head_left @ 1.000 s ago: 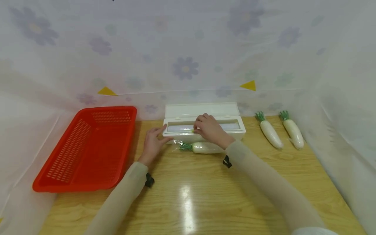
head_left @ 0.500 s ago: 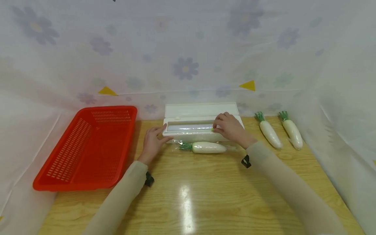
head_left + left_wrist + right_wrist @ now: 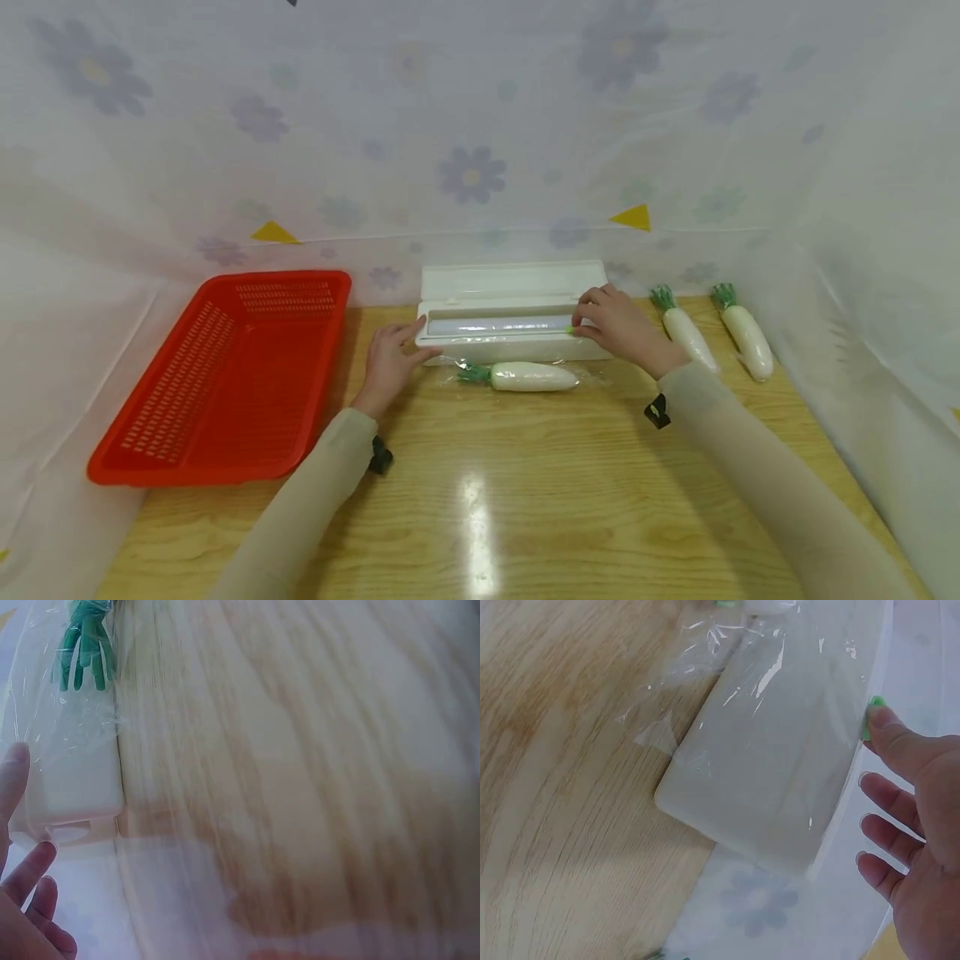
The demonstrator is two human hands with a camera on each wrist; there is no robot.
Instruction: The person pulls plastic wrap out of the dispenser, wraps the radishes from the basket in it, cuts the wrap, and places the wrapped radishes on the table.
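Note:
A white cling film dispenser (image 3: 525, 350) stands with its lid (image 3: 517, 282) tipped back, showing the film roll (image 3: 495, 325) inside. My left hand (image 3: 388, 367) grips the dispenser's left end between thumb and fingers. Near its right end, my right hand (image 3: 622, 332) pinches the small green slide cutter (image 3: 875, 702) on the front edge. Clear film (image 3: 705, 645) hangs over the front wall onto the table. Against that front lies a white radish (image 3: 534, 377) with green stalks, film around it. In the left wrist view, the green stalks (image 3: 90, 649) show through film.
A red perforated basket (image 3: 258, 478) stands on the left of the wooden table (image 3: 570, 492). Two film-covered radishes (image 3: 747, 342) lie at the right, one partly behind my right hand and sleeve. A flowered sheet (image 3: 472, 125) hangs behind the dispenser.
My right hand has slid the green cutter rightward along the dispenser's edge, from the middle to near the right end. The left hand keeps its place.

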